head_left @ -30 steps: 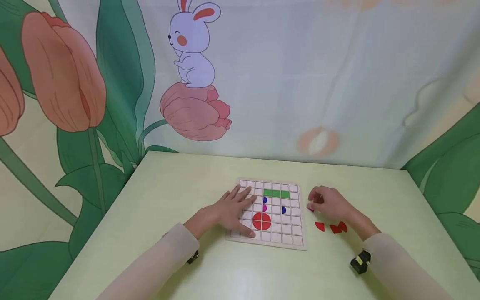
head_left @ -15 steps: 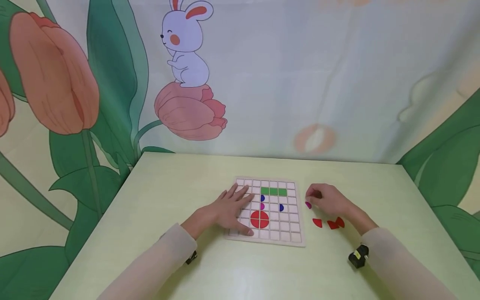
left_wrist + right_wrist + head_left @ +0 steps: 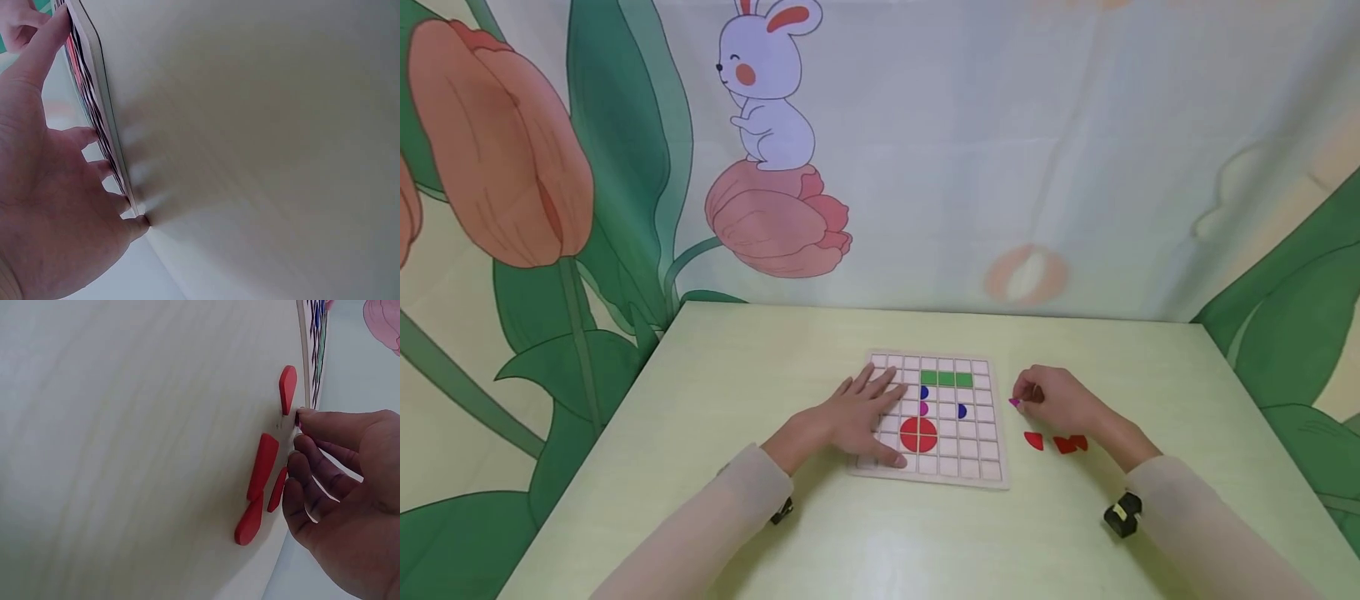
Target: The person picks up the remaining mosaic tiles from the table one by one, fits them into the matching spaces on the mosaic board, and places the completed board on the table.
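Note:
A pale gridded board (image 3: 970,468) lies on the table. My left hand (image 3: 856,418) rests across its left side with spread fingers, the thumb near the front edge; the left wrist view shows the fingertips along the board. Just beyond the board's right edge, my right hand (image 3: 1058,402) pinches a small magenta piece (image 3: 1014,402) between thumb and fingers; its full shape is hidden. On the board are a row of green squares (image 3: 946,379), blue half-circles (image 3: 962,412), a magenta half-circle (image 3: 923,409) and a red circle (image 3: 910,426) made of quarter pieces.
Loose red pieces (image 3: 1033,440) lie on the table by the right hand; the right wrist view shows several red pieces (image 3: 264,465) below the fingers. A printed curtain (image 3: 925,167) hangs behind the table's back edge.
The magenta piece in my right hand has tilted and now looks thinner. My left hand stays on the board. The head view has shifted slightly.

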`<act>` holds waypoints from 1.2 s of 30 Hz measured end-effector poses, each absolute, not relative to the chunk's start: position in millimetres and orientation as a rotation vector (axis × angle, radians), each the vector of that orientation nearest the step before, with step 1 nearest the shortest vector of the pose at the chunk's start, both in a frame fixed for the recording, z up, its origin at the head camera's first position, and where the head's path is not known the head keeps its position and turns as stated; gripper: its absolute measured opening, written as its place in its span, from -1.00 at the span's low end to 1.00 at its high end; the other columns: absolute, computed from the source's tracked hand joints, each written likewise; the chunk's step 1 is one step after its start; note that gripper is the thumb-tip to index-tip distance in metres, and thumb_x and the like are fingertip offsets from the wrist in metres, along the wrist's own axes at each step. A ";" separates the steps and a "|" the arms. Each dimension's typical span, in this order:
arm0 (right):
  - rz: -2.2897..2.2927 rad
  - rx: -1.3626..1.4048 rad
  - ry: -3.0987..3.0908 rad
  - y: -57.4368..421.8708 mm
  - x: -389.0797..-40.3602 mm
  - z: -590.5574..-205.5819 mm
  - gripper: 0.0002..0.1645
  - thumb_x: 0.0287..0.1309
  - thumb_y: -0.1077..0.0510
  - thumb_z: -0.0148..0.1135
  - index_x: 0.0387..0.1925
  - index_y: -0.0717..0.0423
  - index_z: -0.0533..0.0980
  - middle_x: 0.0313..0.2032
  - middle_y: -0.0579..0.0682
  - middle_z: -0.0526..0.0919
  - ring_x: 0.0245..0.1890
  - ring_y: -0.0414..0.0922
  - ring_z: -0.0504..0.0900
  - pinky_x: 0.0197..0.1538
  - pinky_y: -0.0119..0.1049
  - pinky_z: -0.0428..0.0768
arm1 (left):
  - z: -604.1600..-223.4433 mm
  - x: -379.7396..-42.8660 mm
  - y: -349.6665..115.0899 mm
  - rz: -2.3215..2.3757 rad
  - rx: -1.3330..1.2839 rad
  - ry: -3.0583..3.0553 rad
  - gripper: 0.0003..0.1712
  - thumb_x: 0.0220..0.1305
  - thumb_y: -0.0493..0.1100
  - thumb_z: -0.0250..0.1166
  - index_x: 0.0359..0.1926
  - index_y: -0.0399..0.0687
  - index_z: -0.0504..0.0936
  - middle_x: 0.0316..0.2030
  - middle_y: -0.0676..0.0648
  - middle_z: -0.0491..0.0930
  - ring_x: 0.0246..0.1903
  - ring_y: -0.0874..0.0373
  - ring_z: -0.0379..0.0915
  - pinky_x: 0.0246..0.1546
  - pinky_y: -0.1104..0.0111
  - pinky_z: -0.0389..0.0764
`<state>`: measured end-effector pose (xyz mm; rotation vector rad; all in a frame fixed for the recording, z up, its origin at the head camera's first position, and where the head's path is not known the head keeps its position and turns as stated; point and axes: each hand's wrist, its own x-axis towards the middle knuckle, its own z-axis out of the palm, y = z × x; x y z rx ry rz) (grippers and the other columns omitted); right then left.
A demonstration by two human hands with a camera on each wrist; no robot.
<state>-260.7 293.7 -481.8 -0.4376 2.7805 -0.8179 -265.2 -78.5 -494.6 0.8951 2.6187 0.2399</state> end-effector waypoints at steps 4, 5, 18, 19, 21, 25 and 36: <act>-0.801 -0.445 2.793 294.5 -262.4 -483.2 -0.92 0.35 0.31 0.37 -0.22 0.09 0.65 -0.28 -0.05 0.59 -0.21 -0.05 0.54 -0.09 -0.18 0.61 | -495.9 -267.5 -77.9 0.238 0.896 2.619 0.44 0.06 0.67 0.32 0.74 0.23 -0.14 0.72 -0.01 -0.40 0.67 -0.18 -0.61 0.61 -0.20 -0.25; -0.796 -0.445 2.795 295.0 -262.7 -484.5 -0.92 0.35 0.31 0.38 -0.23 0.08 0.65 -0.28 -0.06 0.59 -0.21 -0.05 0.53 -0.08 -0.19 0.62 | -496.3 -267.6 -77.9 0.234 0.894 2.618 0.44 0.05 0.67 0.32 0.74 0.24 -0.15 0.72 -0.01 -0.41 0.67 -0.17 -0.62 0.61 -0.20 -0.26; -0.664 -0.587 2.726 279.8 -246.1 -472.4 -0.83 0.28 0.24 0.49 -0.12 0.00 0.73 -0.21 -0.12 0.62 -0.18 -0.11 0.56 -0.08 -0.23 0.66 | -494.6 -266.6 -77.1 0.205 0.898 2.620 0.44 0.06 0.68 0.31 0.74 0.23 -0.14 0.72 -0.03 -0.39 0.67 -0.20 -0.58 0.61 -0.19 -0.23; -0.664 -0.608 2.722 278.9 -244.9 -472.5 -0.83 0.27 0.26 0.49 -0.13 -0.01 0.73 -0.21 -0.12 0.61 -0.18 -0.12 0.55 -0.07 -0.23 0.66 | -494.8 -266.4 -77.1 0.207 0.897 2.623 0.43 0.06 0.68 0.31 0.74 0.23 -0.13 0.72 -0.03 -0.38 0.67 -0.20 -0.58 0.61 -0.20 -0.23; -0.668 -0.644 2.720 279.1 -243.2 -474.3 -0.83 0.27 0.31 0.47 -0.17 0.00 0.72 -0.24 -0.13 0.60 -0.21 -0.14 0.56 -0.09 -0.25 0.66 | -494.9 -266.0 -77.0 0.219 0.898 2.622 0.43 0.06 0.68 0.31 0.74 0.22 -0.13 0.72 -0.03 -0.38 0.67 -0.20 -0.58 0.60 -0.20 -0.23; -0.686 -0.721 2.742 282.1 -240.4 -479.0 -0.82 0.26 0.36 0.46 -0.23 0.02 0.68 -0.29 -0.17 0.59 -0.25 -0.19 0.57 -0.10 -0.27 0.68 | -494.7 -264.9 -77.2 0.234 0.899 2.615 0.43 0.07 0.66 0.32 0.74 0.21 -0.12 0.72 -0.03 -0.37 0.67 -0.19 -0.59 0.61 -0.20 -0.24; -0.675 -0.610 2.796 282.6 -238.0 -482.6 -0.85 0.30 0.34 0.43 -0.27 0.04 0.64 -0.32 -0.16 0.55 -0.27 -0.15 0.54 -0.12 -0.24 0.66 | -494.7 -265.7 -77.9 0.232 0.898 2.627 0.42 0.06 0.65 0.34 0.74 0.22 -0.10 0.72 -0.04 -0.35 0.67 -0.19 -0.56 0.60 -0.21 -0.21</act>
